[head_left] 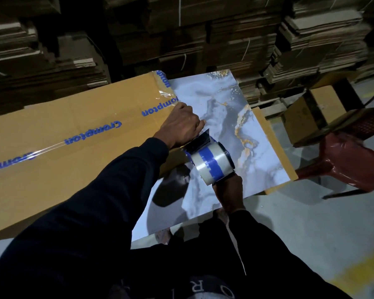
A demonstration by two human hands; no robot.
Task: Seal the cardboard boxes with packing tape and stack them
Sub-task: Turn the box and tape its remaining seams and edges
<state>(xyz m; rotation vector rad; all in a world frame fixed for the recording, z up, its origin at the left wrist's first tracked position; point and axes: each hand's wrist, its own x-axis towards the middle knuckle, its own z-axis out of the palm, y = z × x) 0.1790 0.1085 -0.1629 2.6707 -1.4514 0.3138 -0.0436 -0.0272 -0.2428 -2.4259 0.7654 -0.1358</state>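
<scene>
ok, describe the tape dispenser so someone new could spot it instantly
Start at the marble-patterned tabletop, then look to the right end of the long brown cardboard box lying on it. Just off that end, the right hand holds the tape dispenser: the only roll here, clear tape with a blue band.

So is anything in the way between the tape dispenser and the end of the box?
Nothing visible blocks it. The tape dispenser, gripped by the right hand, sits right at the end of the cardboard box, where the left hand presses the tape.
</scene>
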